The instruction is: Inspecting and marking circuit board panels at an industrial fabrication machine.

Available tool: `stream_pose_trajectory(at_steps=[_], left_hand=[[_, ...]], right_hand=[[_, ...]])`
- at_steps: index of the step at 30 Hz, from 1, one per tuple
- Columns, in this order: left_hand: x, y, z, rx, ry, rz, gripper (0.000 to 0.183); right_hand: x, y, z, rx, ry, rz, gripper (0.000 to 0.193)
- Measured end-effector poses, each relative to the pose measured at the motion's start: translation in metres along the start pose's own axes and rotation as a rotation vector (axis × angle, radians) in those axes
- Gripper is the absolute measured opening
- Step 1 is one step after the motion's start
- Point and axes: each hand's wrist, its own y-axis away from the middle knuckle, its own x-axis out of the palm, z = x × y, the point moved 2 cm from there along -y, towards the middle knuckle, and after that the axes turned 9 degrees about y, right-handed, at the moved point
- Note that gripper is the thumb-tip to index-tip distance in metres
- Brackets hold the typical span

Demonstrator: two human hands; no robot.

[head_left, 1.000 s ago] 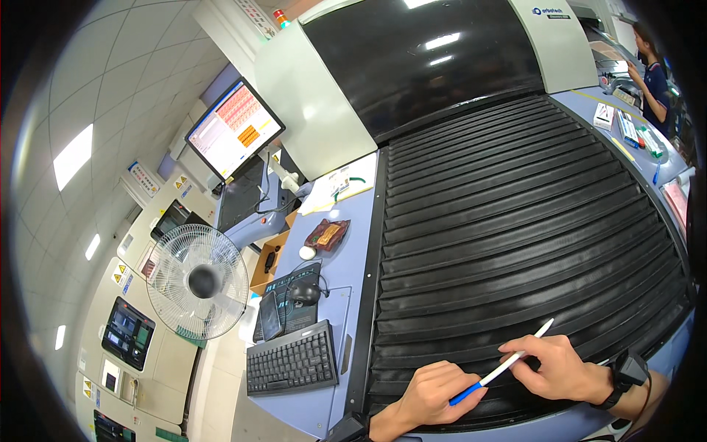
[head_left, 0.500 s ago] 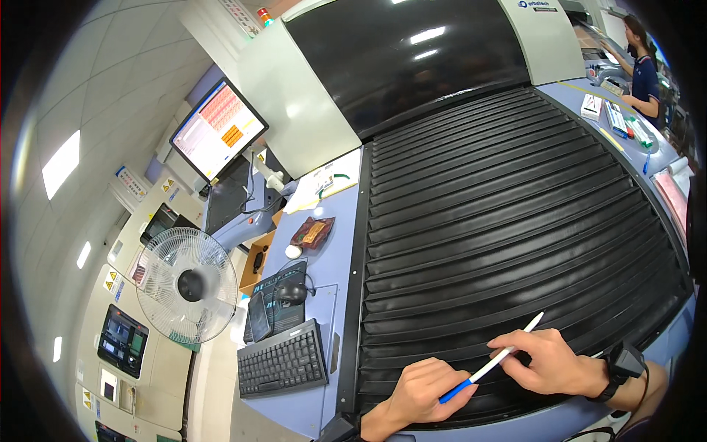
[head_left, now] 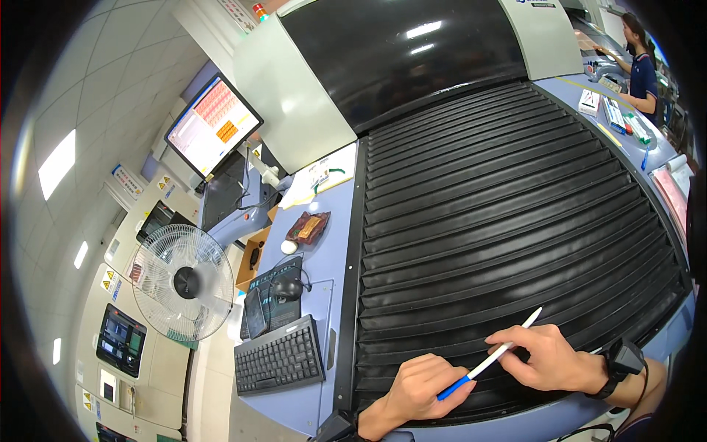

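A slim white pen (head_left: 486, 362) with a blue end slants between my two hands, its white tip up and to the right. My left hand (head_left: 418, 390) pinches it near the blue end. The fingers of my right hand (head_left: 543, 358) are closed round the white barrel farther along. Both hands hover over the near part of a black pleated bellows cover (head_left: 479, 243). A dark strapped device (head_left: 624, 362) sits on my right wrist.
Left of the bellows lie a black keyboard (head_left: 280, 357), a mouse (head_left: 286, 287), a phone (head_left: 255, 313) and a dark red packet (head_left: 308, 227). A monitor (head_left: 215, 127) and a fan (head_left: 184, 282) stand beyond. Far right, a person (head_left: 642, 85) reaches over a bench.
The view has shifted slightly, so the surroundings sit a little farther left and up. Both hands keep their hold on the pen, with barely any movement.
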Motion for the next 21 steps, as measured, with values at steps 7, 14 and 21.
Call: stream_pose_trajectory(at_steps=[7,14,21], left_hand=[[0.0005,-0.0029,-0.0013,0.014,0.016,0.004,0.014],[0.0006,-0.0001,-0.0023,0.000,-0.012,0.003,0.014],[0.0021,-0.0008,0.0008,0.008,-0.006,-0.018,0.014]], right_hand=[[-0.0033,0.0012,0.0027,0.000,0.013,0.007,0.030],[-0.0004,0.0013,0.0016,0.014,0.007,0.037,0.031],[-0.0036,0.0004,0.0025,0.042,-0.046,0.047,0.032]])
